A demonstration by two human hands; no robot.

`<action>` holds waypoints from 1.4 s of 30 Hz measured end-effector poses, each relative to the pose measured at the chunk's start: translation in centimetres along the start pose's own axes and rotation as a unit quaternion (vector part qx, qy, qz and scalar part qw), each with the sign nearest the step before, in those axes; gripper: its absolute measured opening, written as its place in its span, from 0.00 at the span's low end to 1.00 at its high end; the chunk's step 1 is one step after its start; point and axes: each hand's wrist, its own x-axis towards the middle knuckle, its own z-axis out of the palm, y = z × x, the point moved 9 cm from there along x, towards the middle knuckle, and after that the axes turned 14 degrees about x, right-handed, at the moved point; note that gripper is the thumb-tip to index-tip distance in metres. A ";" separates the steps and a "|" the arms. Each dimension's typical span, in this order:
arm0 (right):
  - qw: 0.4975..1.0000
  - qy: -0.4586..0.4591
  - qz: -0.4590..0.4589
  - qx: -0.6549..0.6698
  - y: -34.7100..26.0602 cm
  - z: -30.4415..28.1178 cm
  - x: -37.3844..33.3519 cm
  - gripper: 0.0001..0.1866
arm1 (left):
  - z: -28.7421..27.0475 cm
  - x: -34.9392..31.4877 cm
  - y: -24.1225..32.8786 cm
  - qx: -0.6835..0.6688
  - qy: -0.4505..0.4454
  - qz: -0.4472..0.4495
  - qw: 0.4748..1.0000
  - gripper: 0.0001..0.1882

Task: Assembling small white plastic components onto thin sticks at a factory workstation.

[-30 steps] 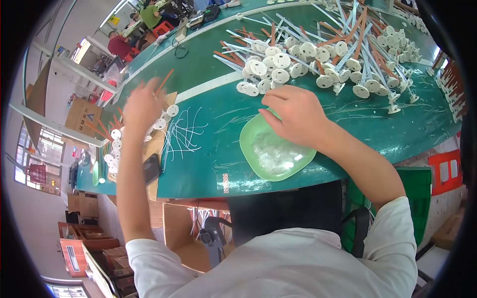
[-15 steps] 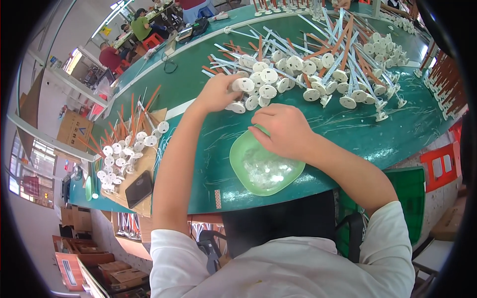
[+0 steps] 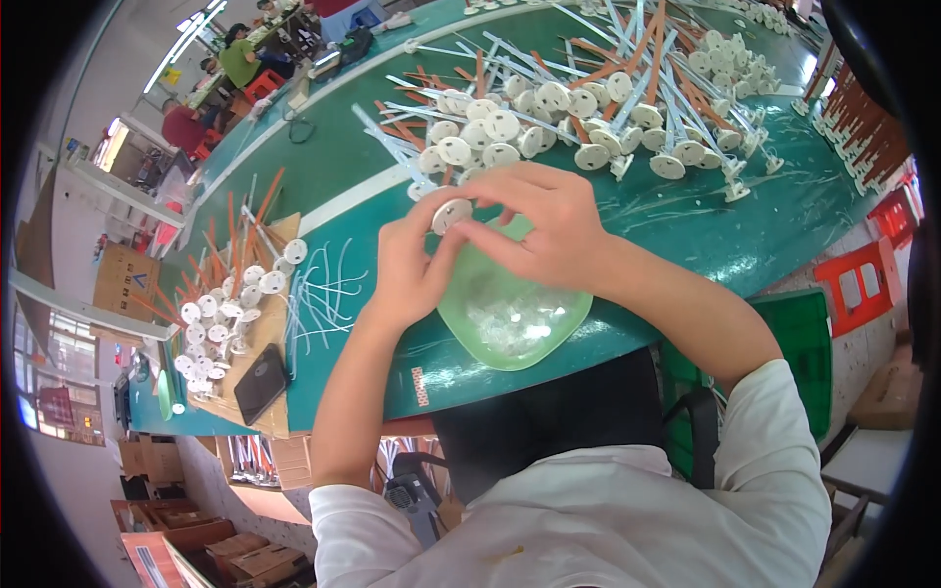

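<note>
In front of me, above the far rim of a green bowl (image 3: 477,345), my left hand (image 3: 404,263) grips a piece with a white disc base (image 3: 452,216), its flat face toward me. My right hand (image 3: 554,220) meets it there, thumb and fingers closed at the disc's edge. Whether the right fingers also pinch something small cannot be seen. Small clear, shiny bits (image 3: 510,316) lie in the bowl. Just beyond my hands spreads a heap of similar white-disc pieces (image 3: 500,125) with silver and reddish-brown strips.
At left, more white-disc pieces (image 3: 230,309) and a dark phone (image 3: 262,383) lie on cardboard. Thin white strands (image 3: 328,299) rest beside them on the green table (image 3: 676,257). Upright brown-strip pieces (image 3: 848,127) stand far right. Near a green crate (image 3: 799,358) is a red stool (image 3: 859,277).
My left hand has drawn a white-disc piece from the heap toward me. My right hand has risen from over the bowl to meet it. The view has shifted slightly.
</note>
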 end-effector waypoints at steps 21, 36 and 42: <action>0.995 -0.088 -0.050 -0.013 0.0 1.6 -0.7 0.12 | 1.5 -2.6 0.2 -0.030 0.036 0.039 0.998 0.18; 0.991 -0.134 -0.016 0.018 0.7 1.7 -0.5 0.06 | 1.1 -2.4 1.0 0.018 0.024 0.015 0.999 0.16; 0.995 -0.079 0.035 -0.049 1.9 1.8 -1.1 0.07 | 0.0 -1.8 -0.2 0.047 0.112 0.022 0.992 0.14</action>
